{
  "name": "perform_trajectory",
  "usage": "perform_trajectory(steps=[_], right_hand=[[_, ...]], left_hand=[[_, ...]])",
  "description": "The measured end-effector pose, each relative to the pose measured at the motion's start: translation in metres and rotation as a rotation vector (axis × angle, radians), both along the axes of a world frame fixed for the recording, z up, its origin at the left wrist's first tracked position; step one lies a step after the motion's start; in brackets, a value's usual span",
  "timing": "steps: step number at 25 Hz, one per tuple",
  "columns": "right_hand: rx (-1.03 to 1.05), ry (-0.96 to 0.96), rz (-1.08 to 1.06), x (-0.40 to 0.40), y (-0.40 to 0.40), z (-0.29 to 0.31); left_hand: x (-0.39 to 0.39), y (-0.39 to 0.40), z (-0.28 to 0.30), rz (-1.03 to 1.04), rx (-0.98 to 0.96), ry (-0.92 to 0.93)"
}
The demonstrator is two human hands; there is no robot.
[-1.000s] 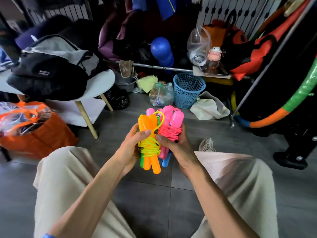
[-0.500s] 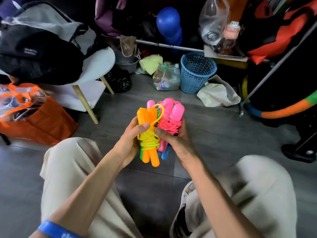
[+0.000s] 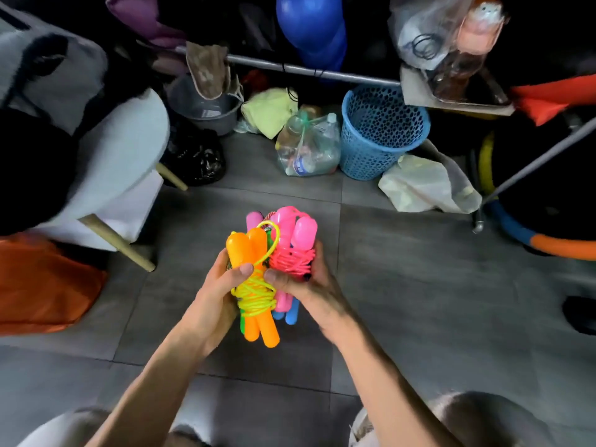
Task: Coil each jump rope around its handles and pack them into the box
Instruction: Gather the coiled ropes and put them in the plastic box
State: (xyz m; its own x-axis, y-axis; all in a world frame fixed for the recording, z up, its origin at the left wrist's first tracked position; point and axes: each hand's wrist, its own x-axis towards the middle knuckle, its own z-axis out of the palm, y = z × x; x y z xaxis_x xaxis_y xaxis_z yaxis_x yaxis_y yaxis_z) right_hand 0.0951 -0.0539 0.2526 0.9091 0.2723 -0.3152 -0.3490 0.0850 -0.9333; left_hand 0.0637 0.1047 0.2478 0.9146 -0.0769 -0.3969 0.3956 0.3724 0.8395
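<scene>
So from my feed the floor [image 3: 419, 285] is grey tile and there's clutter all round the far edge. At about 1 o'clock from the hands sits a blue basket [image 3: 383, 130], with a clear bag of bottles [image 3: 308, 146] just beside it at 12 and a pale crumpled bag [image 3: 422, 185] near 2. A white chair [image 3: 122, 150] with wooden legs is up at 10, an orange bag [image 3: 42, 285] at 9, a grey bucket [image 3: 206, 108] near 11, and a metal bar [image 3: 306, 71] runs across the top. Nothing sits between the camera and the bundle except the forearms. The bundle of jump ropes [image 3: 274, 269] is mid-frame, held above the floor. The left hand [image 3: 216, 291] has fingers curled round the orange handles [image 3: 254, 285], thumb pressed on the yellow cord [image 3: 254, 295]. The right hand [image 3: 306, 285] wraps the pink rope [image 3: 290, 246], thumb tip meeting the other thumb. Long axis runs roughly 12 to 6, handles standing near upright, blue and green handle ends poking out the bottom.
</scene>
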Motion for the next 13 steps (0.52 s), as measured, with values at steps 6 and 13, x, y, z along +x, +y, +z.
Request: perform_trajectory(steps=[6,13], right_hand=[[-0.054,0.059,0.048,0.008,0.025,0.127],[-0.028,0.118,0.178,-0.042,0.065,0.316]], left_hand=[[0.007,0.032,0.125,-0.035,-0.054,0.051],[-0.064,0.074,0.317,0.108,-0.087,0.111]])
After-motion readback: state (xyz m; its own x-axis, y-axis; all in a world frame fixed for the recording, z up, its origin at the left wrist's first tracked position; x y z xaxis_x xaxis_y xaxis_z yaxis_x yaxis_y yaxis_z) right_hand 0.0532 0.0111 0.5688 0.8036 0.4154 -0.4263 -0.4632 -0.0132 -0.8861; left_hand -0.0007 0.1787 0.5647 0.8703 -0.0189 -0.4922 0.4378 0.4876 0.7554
